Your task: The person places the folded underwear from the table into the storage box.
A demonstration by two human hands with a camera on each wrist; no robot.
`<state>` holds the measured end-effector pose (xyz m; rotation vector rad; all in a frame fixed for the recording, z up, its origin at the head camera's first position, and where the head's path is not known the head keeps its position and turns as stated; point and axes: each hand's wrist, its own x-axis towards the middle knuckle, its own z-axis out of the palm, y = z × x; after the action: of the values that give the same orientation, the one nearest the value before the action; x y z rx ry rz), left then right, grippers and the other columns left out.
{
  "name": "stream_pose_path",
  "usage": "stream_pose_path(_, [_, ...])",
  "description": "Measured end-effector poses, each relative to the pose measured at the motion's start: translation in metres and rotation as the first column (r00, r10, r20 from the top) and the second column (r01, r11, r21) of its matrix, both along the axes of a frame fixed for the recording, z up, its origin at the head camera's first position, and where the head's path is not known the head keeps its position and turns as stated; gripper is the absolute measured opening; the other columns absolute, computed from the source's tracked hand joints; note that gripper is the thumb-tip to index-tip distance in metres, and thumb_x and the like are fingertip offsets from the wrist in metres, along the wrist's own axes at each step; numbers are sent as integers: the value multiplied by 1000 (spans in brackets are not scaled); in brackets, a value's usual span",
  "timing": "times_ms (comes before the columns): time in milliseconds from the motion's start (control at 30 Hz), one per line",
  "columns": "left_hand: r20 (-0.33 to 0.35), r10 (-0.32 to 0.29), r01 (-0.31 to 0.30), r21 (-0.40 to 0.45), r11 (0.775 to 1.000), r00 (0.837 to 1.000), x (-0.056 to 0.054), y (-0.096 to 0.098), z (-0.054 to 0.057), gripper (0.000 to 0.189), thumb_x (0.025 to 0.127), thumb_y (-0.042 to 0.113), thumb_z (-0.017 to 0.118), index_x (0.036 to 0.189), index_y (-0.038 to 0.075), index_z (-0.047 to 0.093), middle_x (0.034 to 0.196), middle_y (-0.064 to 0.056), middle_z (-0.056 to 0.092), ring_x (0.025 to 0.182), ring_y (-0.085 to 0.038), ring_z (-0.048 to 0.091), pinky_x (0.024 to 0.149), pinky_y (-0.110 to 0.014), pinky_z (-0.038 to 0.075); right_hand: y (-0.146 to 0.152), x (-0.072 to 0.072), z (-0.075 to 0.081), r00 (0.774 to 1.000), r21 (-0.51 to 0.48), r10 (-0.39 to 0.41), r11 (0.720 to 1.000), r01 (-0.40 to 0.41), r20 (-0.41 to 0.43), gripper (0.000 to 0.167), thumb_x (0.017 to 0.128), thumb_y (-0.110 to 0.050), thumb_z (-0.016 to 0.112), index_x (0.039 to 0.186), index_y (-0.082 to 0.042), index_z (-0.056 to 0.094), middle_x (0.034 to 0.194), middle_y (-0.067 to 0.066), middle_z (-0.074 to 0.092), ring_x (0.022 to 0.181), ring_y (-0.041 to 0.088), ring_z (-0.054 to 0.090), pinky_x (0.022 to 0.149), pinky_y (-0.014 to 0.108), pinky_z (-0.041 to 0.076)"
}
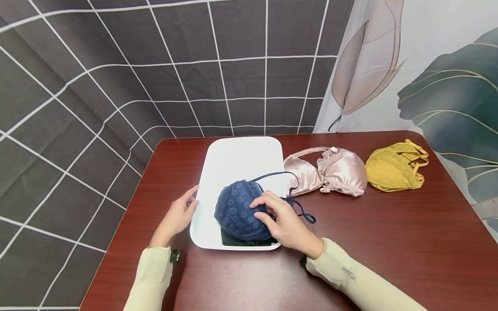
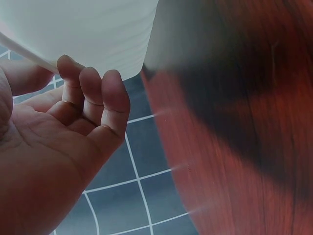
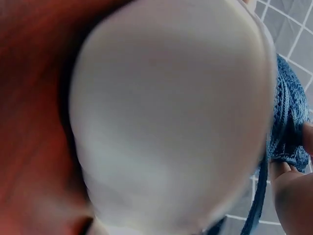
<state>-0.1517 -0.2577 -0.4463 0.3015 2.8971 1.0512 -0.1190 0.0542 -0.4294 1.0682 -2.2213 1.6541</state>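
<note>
A navy blue lace bra [image 1: 239, 209] lies folded cup over cup in the near part of a white plastic bin [image 1: 241, 153]. My right hand [image 1: 285, 222] pinches its right side between thumb and fingers. Its thin straps hang over the bin's right rim. Black fabric [image 1: 229, 240] shows beneath the bra. At the bin's left side my left hand [image 1: 177, 218] has its fingertips right at the outer wall. In the left wrist view those loosely bent fingers [image 2: 113, 90] touch the white wall. The right wrist view shows the bin's outside and blue lace [image 3: 288, 112] at the hand.
A pink satin bra [image 1: 344, 170] lies on the dark red wooden table [image 1: 373, 250] just right of the bin. Farther right is a yellow bra [image 1: 394, 168]. A dark cloth with white grid lines [image 1: 241, 77] hangs behind and to the left.
</note>
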Motion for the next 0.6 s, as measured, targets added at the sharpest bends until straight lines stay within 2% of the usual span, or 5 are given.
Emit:
stream_pose_path(133, [-6, 3, -3, 2, 1000, 1000, 0, 1, 0, 46, 95, 6, 52, 140, 2, 42, 87, -7, 53, 66, -17, 48, 59, -32, 42, -8, 3, -7, 1000, 43, 18, 999, -17, -9, 21, 92, -7, 61, 110, -17, 60, 97, -4, 53, 71, 9, 42, 60, 25, 39])
stream_pose_path(267, [-31, 3, -3, 1, 1000, 1000, -1, 1, -1, 46, 95, 5, 53, 139, 1, 43, 86, -7, 54, 65, -17, 48, 59, -32, 42, -14, 7, -9, 998, 53, 56, 997, -55, -17, 21, 92, -7, 60, 110, -18, 59, 93, -5, 50, 69, 8, 39, 60, 25, 38])
stream_pose_path(600, [-52, -5, 6, 7, 1000, 999, -1, 1, -1, 45, 94, 4, 54, 138, 1, 44, 86, -7, 54, 68, -17, 49, 63, -35, 42, -24, 12, 2, 989, 2, 99, 995, -100, -106, 23, 87, 1, 63, 106, -13, 60, 89, 0, 48, 72, 9, 40, 61, 26, 39])
